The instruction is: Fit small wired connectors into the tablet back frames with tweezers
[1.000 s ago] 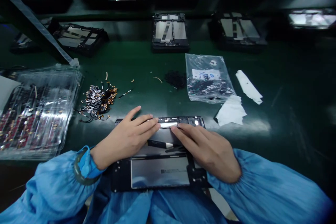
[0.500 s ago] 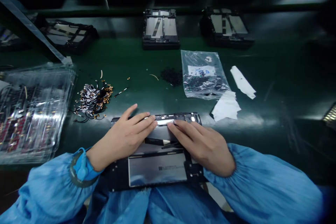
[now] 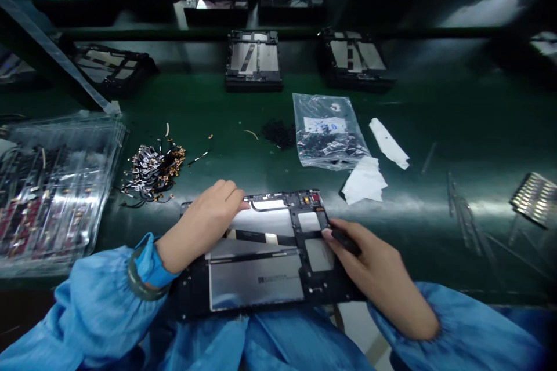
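Observation:
An opened black tablet frame (image 3: 261, 301) with silver inner plates lies at the near edge of the green bench, partly over my lap. A black strip with a white tip (image 3: 261, 237) runs across its middle. My left hand (image 3: 204, 226) rests on the frame's upper left corner, fingers curled onto the top edge. My right hand (image 3: 374, 272) grips the frame's right edge, thumb on the inner side near a small square plate (image 3: 319, 255). Both arms wear blue sleeves; a blue wrist strap (image 3: 145, 269) sits on my left wrist.
Left of the frame lie a heap of small flex cables (image 3: 154, 168) and stacked clear trays (image 3: 52, 185). Behind it sit a clear parts bag (image 3: 324, 133), white paper pieces (image 3: 364, 181), a dark pile (image 3: 278, 133), and more frames (image 3: 252, 61). A ribbed part (image 3: 535, 197) lies far right.
Both hands left the frame's top middle, where their fingertips met. The left curled at the upper left corner; the right slid down to the right edge. The view shifted right.

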Demonstrator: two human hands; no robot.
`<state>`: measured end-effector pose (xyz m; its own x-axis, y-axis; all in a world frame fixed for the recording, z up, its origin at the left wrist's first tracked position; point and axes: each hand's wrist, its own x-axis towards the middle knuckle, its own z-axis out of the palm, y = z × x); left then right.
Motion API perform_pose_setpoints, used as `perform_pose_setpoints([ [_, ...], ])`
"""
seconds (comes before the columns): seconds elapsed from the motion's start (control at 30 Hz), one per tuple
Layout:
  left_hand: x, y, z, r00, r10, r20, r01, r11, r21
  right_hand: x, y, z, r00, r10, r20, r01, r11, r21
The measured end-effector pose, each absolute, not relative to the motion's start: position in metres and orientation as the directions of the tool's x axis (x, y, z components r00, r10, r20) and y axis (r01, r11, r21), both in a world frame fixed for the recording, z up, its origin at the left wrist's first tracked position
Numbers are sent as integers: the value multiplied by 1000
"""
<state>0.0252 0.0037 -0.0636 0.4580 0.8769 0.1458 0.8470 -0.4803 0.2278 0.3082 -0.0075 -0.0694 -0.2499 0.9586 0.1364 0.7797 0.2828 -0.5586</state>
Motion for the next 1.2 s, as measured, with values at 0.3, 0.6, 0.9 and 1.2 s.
perform_pose_setpoints([
  [0.3, -15, 28, -15, -254, 883, -395, 259, 456, 852, 313, -11, -71, -221, 852, -476, 153, -451, -879],
  [0.6, 14, 11, -38, 887, 259, -383, -155, 947, 281, 304, 0, -59, -290, 776, -561, 370, -449, -813],
  [0.9, 12, 8, -51, 882, 224, -414, -131, 962, 240, 307, -3, -69, -248, 793, -557, 402, -438, -804],
  [1.2, 16, 12, -37, 838, 195, -510, -74, 966, 248, 305, -5, -63, -238, 775, -585, 376, -482, -791],
])
